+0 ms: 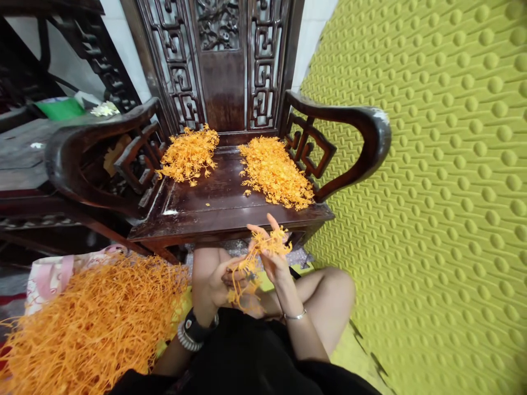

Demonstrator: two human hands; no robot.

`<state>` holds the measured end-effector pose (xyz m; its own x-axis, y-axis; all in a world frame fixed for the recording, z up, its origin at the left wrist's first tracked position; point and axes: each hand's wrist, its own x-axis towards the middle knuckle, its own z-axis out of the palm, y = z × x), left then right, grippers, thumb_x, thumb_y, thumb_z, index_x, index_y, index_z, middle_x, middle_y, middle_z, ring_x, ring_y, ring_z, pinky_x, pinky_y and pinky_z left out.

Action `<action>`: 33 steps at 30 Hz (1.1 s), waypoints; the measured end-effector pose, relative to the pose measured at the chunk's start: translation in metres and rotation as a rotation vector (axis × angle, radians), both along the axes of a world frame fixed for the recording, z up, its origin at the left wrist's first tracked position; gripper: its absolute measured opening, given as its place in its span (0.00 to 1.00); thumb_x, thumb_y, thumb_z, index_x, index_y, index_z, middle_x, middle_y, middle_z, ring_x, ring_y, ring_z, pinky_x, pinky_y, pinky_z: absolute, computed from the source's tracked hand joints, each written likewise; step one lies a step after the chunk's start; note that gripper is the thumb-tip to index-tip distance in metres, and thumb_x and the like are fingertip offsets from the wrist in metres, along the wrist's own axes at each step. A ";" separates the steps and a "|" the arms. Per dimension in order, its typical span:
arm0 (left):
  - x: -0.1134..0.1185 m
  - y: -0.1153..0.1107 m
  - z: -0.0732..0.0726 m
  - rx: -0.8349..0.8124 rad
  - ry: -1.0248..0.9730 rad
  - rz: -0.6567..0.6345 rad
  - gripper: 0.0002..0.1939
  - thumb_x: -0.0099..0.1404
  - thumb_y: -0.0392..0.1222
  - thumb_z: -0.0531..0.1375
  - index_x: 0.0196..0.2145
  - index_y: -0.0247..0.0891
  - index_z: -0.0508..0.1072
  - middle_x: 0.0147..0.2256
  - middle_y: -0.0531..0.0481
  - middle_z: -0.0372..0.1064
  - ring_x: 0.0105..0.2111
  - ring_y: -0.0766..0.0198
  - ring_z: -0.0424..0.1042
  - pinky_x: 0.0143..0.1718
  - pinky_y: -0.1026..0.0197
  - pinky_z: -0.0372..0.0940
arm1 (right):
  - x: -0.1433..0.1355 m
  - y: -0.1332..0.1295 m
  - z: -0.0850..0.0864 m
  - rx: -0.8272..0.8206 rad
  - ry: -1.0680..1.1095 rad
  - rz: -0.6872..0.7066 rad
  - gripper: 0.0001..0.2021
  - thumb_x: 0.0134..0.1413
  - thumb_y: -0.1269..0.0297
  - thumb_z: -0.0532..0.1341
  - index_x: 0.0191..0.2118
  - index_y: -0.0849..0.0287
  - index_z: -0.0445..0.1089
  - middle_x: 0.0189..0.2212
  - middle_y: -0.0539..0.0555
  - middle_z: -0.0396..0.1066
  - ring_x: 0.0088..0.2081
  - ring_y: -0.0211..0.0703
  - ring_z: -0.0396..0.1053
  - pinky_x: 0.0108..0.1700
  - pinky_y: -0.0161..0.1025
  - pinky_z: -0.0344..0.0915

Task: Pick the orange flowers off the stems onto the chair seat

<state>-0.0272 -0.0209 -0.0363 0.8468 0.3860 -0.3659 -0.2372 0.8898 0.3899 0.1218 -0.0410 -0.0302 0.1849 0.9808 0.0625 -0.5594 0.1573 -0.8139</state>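
Note:
Between my hands, above my lap, is a small bunch of thin orange branching pieces (268,241). My left hand (224,282) has its fingers closed round the lower strands, which hang down from it. The upper part of the bunch lies against the palm and fingers of my right hand (274,260), whose index and middle fingertips stick up past it. On the dark wooden chair seat (222,197) beyond lie two orange heaps, a smaller one (190,155) at the left and a larger one (276,173) at the right.
A big pile of long orange strands (102,323) fills the lower left, beside a pink and white bag (51,277). Curved chair arms (354,123) rise on both sides of the seat. Yellow studded matting (444,181) covers the right side. A green item (61,108) lies at the far left.

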 end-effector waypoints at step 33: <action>-0.003 -0.032 0.014 -0.042 -0.184 -0.302 0.26 0.67 0.44 0.53 0.16 0.38 0.44 0.09 0.62 0.34 0.11 0.74 0.30 0.15 0.71 0.36 | 0.019 -0.031 0.044 -0.075 -0.188 -0.262 0.30 0.40 0.42 0.67 0.13 0.56 0.49 0.11 0.42 0.44 0.15 0.30 0.42 0.18 0.35 0.42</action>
